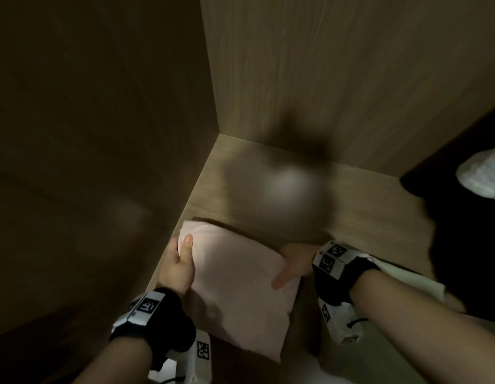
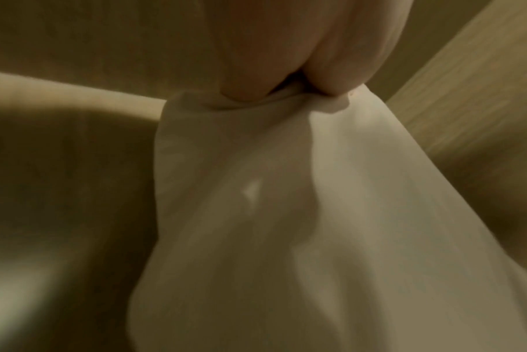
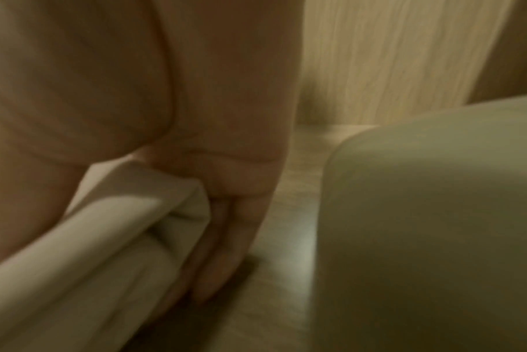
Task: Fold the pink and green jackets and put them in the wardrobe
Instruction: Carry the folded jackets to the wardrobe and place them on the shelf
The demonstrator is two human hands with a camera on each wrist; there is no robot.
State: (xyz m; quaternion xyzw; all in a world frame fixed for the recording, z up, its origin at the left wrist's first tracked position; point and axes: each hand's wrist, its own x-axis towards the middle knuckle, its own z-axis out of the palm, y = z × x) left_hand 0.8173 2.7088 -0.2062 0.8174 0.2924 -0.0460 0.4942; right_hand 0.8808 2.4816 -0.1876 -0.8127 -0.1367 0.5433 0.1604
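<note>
Pink jacket (image 1: pixel 238 286): folded, partly on the wardrobe shelf (image 1: pixel 351 206)
Left hand (image 1: pixel 177 264): pinches its left edge
Right hand (image 1: pixel 293 261): grasps its right edge

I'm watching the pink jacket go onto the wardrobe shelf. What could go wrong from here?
1. The folded pink jacket is held only at its edges by the left hand and right hand; its middle could sag and the fold open.
2. Its near end overhangs the wardrobe shelf, so releasing now might let it slide off.
3. It could bunch against the left wall.
</note>
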